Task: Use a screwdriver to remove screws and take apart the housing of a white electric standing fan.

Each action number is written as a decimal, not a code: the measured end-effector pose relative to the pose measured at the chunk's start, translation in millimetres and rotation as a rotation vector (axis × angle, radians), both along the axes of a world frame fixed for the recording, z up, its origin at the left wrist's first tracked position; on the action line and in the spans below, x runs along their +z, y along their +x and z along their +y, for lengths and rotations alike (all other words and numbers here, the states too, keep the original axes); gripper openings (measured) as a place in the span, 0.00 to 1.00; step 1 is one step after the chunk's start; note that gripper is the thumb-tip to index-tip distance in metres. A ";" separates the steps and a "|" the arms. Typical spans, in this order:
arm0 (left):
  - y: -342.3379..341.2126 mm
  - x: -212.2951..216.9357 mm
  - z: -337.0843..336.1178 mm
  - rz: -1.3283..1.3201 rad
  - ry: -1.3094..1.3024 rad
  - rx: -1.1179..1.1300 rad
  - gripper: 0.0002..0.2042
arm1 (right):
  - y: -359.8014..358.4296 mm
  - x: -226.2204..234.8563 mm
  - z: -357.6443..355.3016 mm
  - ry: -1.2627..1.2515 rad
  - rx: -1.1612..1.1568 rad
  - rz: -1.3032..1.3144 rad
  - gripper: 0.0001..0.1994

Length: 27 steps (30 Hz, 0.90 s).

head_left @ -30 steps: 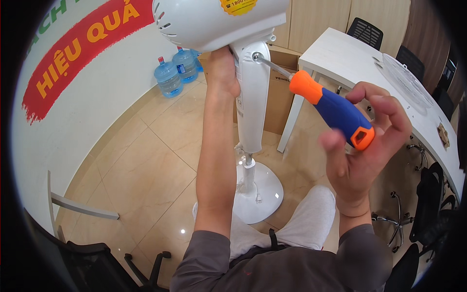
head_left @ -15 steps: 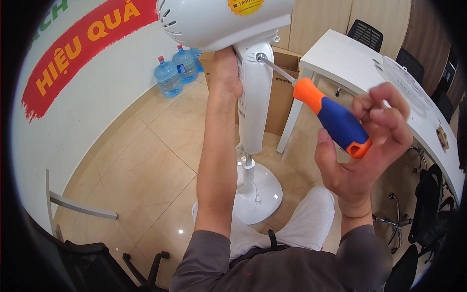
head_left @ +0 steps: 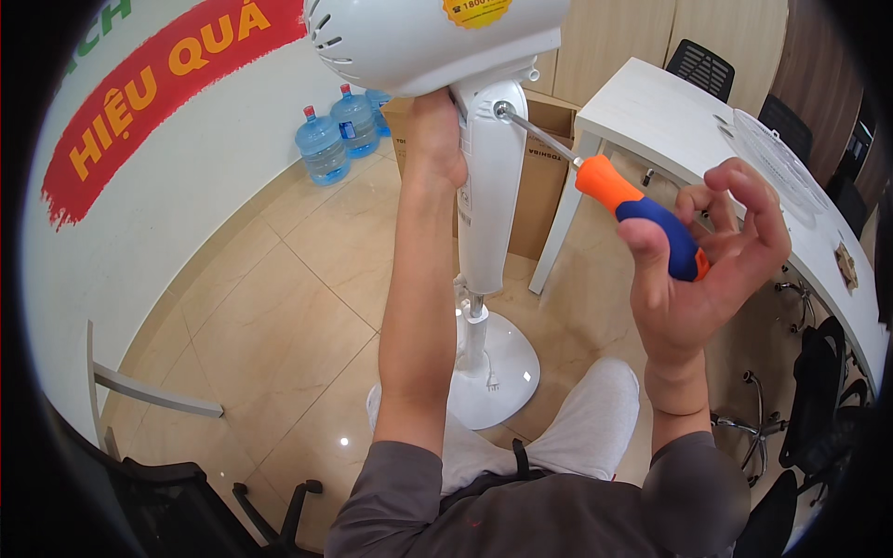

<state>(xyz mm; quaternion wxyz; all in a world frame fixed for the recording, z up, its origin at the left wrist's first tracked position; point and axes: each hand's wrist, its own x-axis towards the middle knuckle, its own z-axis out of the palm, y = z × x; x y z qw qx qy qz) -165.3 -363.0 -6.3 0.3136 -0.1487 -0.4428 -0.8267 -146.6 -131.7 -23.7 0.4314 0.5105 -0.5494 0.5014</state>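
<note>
A white stand fan [head_left: 491, 205] rises upright in front of me, its motor housing [head_left: 437, 42] at the top and its round base [head_left: 498, 372] on the floor. My left hand [head_left: 435, 139] is closed against the neck just under the housing; its fingertips are hidden behind the fan. In my right hand [head_left: 693, 312] lies a screwdriver [head_left: 609, 181] with an orange and blue handle. The thumb presses on the handle's near side while some fingers curl loosely apart above it. Its metal shaft points up and left, the tip in the round screw hole [head_left: 503, 110] on the neck's side.
On the right, a white table [head_left: 642, 102] carries a wire fan grille [head_left: 779, 158] and a small brown object [head_left: 846, 266]. A cardboard box [head_left: 544, 200] stands behind the fan. Blue water bottles [head_left: 321, 149] line the wall. Black office chairs [head_left: 172, 502] are at both sides.
The screwdriver's handle has rolled, and its end has shifted slightly up. My right thumb has moved up across the handle. The fan top has shifted slightly right in view.
</note>
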 end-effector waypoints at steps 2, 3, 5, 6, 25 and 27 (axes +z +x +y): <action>1.0 -0.1 -1.0 0.005 0.025 -0.013 0.23 | 0.2 -0.4 -7.0 -0.075 -0.056 -0.099 0.32; 1.2 -0.6 -1.8 0.012 0.052 -0.032 0.23 | 3.7 0.8 -4.9 -0.075 -0.052 -0.101 0.32; 1.2 -1.0 -1.9 0.005 0.025 -0.016 0.23 | 16.4 6.7 4.6 0.148 -0.234 -0.298 0.29; 1.2 -1.4 -2.2 -0.002 -0.003 0.001 0.23 | 15.0 5.5 4.6 0.150 -0.235 -0.298 0.29; -2.4 -2.7 -0.9 0.034 -0.048 0.128 0.23 | 1.8 2.9 -4.0 -0.059 -0.096 -0.015 0.19; -3.1 -1.1 2.8 0.060 -0.070 0.119 0.23 | 1.8 4.4 -5.2 -0.086 -0.058 0.118 0.18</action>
